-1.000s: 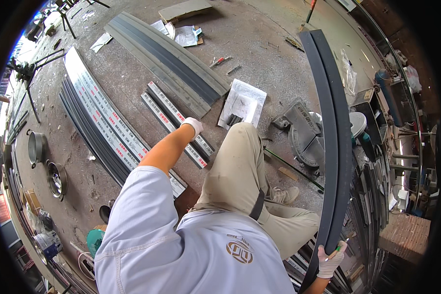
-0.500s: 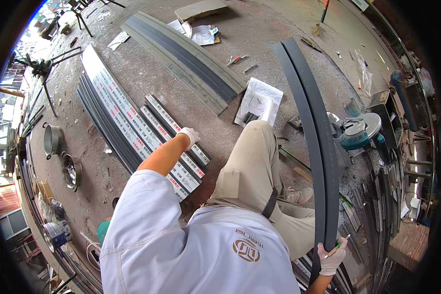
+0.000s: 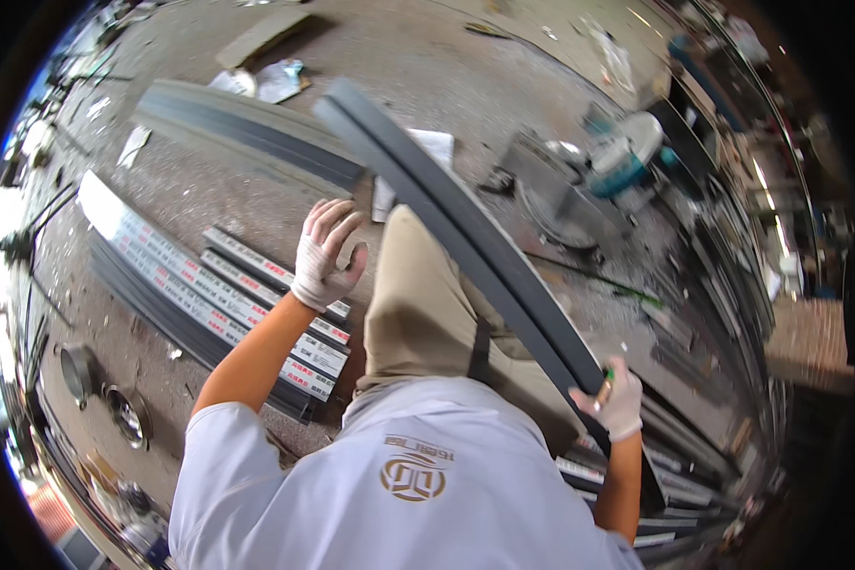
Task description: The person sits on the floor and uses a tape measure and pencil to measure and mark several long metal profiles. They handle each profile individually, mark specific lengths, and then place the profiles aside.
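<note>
A long dark grey metal profile (image 3: 458, 226) with a groove along it slants from the far middle down to my right side, crossing over my bent leg. Near its lower end my right hand (image 3: 619, 407), in a white glove, grips the profile and also keeps a pen (image 3: 606, 384) between the fingers. My left hand (image 3: 325, 255), gloved too, is raised with fingers apart and curled, touching nothing. Below and beside it lie several short profiles (image 3: 256, 277) with printed film. Longer film-covered profiles (image 3: 152, 249) lie left of these.
A teal cutting saw (image 3: 627, 157) stands at the far right. Offcuts and bars (image 3: 722, 304) crowd the right side. Wide grey lengths (image 3: 233, 122) lie far left, paper (image 3: 435, 145) behind the profile. Two round metal pots (image 3: 79, 372) sit at left.
My left hand has lifted off the short profiles and opened. The held profile's far end has swung left, and my right hand has moved up with it. The view has shifted and blurred.
</note>
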`<state>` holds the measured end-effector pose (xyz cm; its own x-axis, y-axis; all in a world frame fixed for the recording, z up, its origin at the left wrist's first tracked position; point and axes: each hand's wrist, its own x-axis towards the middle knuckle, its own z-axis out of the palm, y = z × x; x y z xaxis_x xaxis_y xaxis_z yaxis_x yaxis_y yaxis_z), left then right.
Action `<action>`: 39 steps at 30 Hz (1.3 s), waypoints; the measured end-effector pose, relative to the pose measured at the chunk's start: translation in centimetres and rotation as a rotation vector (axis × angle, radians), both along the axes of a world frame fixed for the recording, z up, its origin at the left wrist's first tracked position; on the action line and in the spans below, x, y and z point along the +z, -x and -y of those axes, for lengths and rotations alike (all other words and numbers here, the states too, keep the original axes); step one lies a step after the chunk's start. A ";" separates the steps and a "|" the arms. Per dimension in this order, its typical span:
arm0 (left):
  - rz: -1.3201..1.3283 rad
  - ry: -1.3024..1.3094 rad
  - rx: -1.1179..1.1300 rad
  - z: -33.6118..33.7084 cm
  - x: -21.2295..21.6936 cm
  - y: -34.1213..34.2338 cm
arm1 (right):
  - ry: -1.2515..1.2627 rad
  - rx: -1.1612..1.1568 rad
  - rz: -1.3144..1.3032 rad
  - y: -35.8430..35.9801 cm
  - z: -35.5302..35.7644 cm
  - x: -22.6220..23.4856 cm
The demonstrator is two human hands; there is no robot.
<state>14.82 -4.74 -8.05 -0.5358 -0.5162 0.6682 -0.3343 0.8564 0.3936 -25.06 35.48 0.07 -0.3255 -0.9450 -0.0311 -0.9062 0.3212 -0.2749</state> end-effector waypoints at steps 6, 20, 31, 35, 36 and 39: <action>0.354 -0.070 -0.575 -6.7 6.4 9.7 | -0.155 0.098 0.052 -2.4 6.4 -1.0; 0.853 -0.366 -0.742 -9.4 2.5 15.4 | -0.182 -0.034 0.352 -2.8 3.4 -2.2; 0.917 -1.170 -0.677 -7.2 2.7 20.6 | 0.169 -0.160 0.124 -3.1 -1.1 -3.0; 0.988 -0.812 -0.498 -3.6 -4.7 26.1 | 0.324 -0.151 0.134 -3.8 -1.0 -2.7; 1.119 -0.600 -0.437 -2.4 -7.4 27.3 | 0.252 -0.166 0.179 -3.7 -1.2 -2.7; 1.412 -0.459 -0.311 -0.5 -10.5 30.4 | 0.365 -0.167 0.106 -3.9 -2.7 -4.1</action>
<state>-15.57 -4.24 -18.57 -0.7035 -0.2800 -0.6532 -0.4889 0.8577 0.1588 -21.14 38.20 -3.99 -0.4879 -0.8350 0.2545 -0.8106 0.3253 -0.4869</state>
